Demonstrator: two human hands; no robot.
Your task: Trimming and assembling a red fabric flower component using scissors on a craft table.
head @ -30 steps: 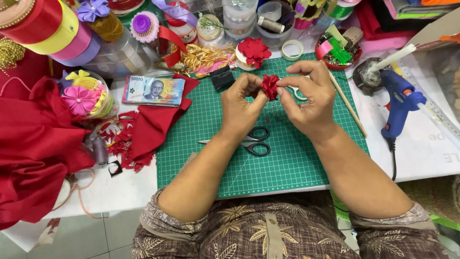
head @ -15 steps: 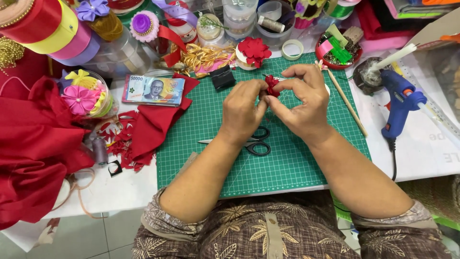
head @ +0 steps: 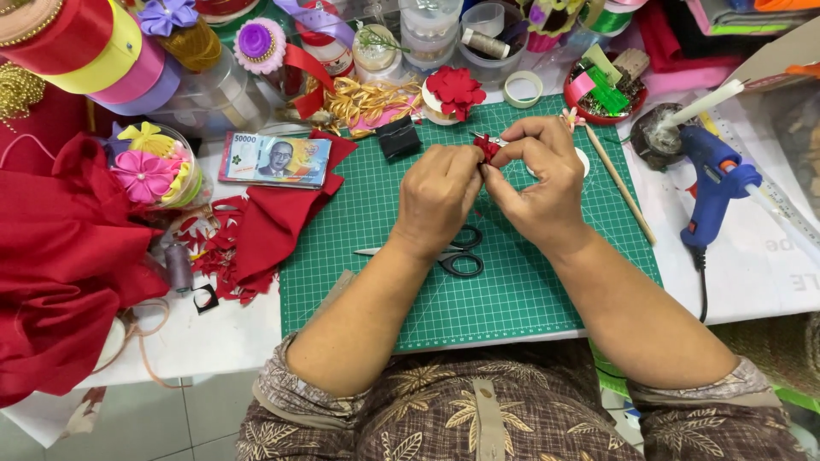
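red fabric scraps (head: 256, 224) cut, left of mat | left hand (head: 437, 195) and right hand (head: 540, 175) pinch small red fabric flower (head: 488, 147) above green cutting mat (head: 512, 282) | flower looks mostly formed, partly hidden | scissors (head: 451, 253) idle | glue gun (head: 711, 192) untouched

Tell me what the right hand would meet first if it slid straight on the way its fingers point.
Probably the left hand: the right hand points leftward, both pinching the small red fabric flower between them. Depth is unclear.
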